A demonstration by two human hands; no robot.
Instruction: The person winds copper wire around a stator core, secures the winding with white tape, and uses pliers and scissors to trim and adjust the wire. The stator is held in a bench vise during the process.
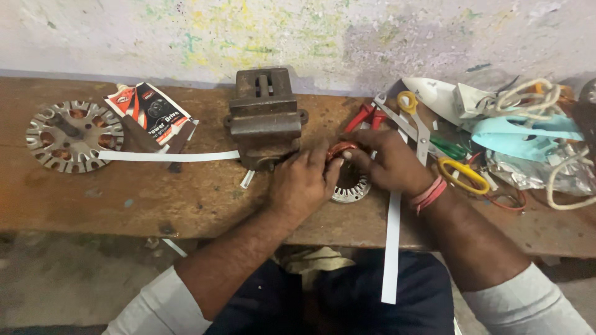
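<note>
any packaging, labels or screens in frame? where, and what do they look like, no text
Sachet: flat pouch on the bench, left of the vise, beside the slotted metal disc; red, black and white, lying tilted.
Foil wrapper: crumpled silver, far right, under cords.
No screens or signs.

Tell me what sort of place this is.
Probably a small motor repair workshop: a worn wooden bench with an iron vise, slotted metal motor cores, and scissors among wires and tools.

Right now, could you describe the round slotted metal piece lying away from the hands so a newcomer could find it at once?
Start at the iron vise mid-bench and follow the white strip leftwards. At its far end lies the slotted disc, flat and grey, larger than the one under the hands, untouched.
</note>
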